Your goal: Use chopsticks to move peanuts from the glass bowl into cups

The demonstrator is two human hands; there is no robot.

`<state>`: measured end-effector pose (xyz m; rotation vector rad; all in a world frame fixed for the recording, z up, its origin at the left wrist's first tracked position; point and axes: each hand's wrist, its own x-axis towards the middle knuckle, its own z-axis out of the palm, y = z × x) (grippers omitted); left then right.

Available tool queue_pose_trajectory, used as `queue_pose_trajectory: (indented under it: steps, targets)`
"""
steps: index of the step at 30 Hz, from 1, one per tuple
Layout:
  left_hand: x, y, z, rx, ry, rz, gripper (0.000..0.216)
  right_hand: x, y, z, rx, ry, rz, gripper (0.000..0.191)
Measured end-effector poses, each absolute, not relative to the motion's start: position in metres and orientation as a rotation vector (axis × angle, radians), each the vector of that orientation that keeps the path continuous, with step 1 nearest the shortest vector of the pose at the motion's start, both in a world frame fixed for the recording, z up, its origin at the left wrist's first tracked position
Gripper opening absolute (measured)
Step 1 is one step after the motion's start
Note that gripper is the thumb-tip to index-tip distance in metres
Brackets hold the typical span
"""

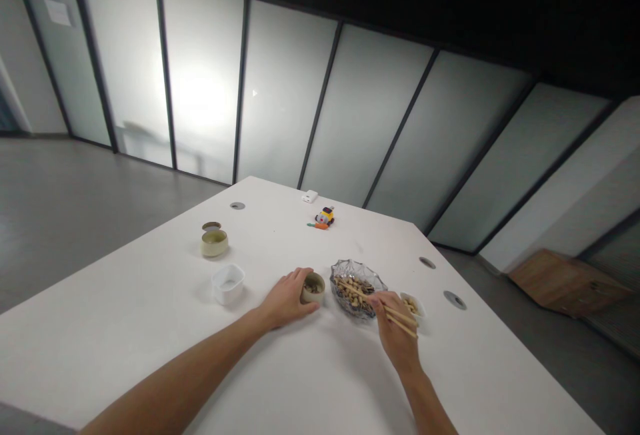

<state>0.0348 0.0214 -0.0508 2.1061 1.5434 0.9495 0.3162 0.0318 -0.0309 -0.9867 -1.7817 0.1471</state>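
My left hand (pixel 289 296) is wrapped round the side of a small greenish ceramic cup (pixel 313 294) on the white table. Some small dark pieces lie inside that cup. In my right hand (pixel 397 328) is a pair of chopsticks (pixel 400 320), their tips reaching into a clear cut-glass bowl (pixel 341 271). Mixed light and dark pieces, which look like nuts and seeds, fill much of the bowl. Partly behind my right hand stands a white dish (pixel 421 310) with pale nut-like pieces in it.
To the left are a square white container (pixel 229 284), a pale green cup (pixel 215 244) and a darker-rimmed cup (pixel 211 226). Farther back sit a yellow toy vehicle (pixel 327 215), a small toy carrot (pixel 320 226) and a white box-like object (pixel 310 196). Round grommets (pixel 455 300) dot the table (pixel 150 295).
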Motion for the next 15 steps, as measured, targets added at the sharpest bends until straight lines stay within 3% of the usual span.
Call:
queue_pose_trajectory:
  steps: [15]
  targets:
    - [0.0349,0.0209,-0.0484,2.111,1.551,0.916,0.068,0.3175,0.0344,-0.0360,-0.935,-1.793,0.128,0.033]
